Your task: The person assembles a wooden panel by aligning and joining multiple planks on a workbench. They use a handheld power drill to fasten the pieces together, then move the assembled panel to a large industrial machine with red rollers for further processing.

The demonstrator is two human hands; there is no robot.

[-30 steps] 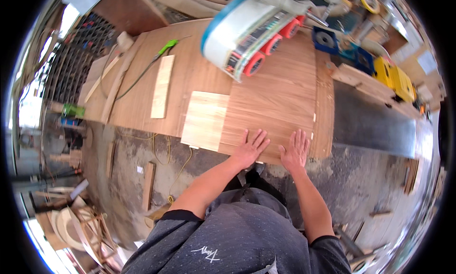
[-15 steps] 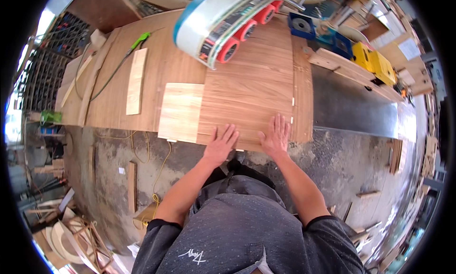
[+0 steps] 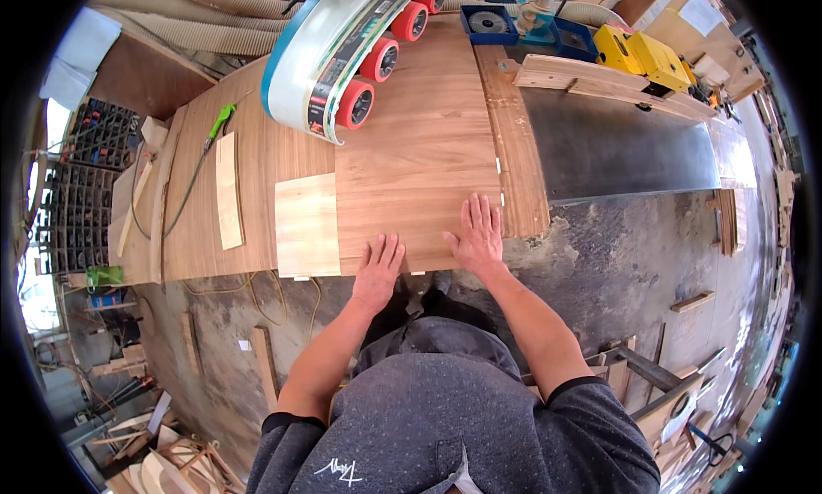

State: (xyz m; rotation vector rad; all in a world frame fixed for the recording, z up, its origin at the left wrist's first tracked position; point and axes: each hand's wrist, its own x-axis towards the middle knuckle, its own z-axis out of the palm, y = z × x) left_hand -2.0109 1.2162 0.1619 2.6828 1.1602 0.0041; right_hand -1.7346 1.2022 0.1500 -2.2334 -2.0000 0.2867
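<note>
A wide brown wood-grain panel (image 3: pixel 411 186) lies on the work surface before me. Both of my hands rest on its near part, palms down. My left hand (image 3: pixel 378 270) is at the near edge, fingers pointing away from me. To its right and slightly farther in, my right hand (image 3: pixel 476 235) lies flat, fingers stretched and thumb apart. A paler rectangular board (image 3: pixel 306 224) borders the panel's left side. Over the far part stands a power feeder (image 3: pixel 330 62) with a row of red wheels (image 3: pixel 356 104); whether they touch the panel, I cannot tell.
A narrow wood strip (image 3: pixel 229 190) and a green-ended cord (image 3: pixel 221 122) lie at left. Beyond the right edge are a wooden fence (image 3: pixel 591 79), yellow machine housings (image 3: pixel 638 56) and a dark metal table (image 3: pixel 621 143). Timber offcuts (image 3: pixel 265 366) and a yellow cord lie on the floor.
The whole view has shifted, so the feeder and bench appear farther left. Both hands remain flat on the panel, with little visible change in their pose.
</note>
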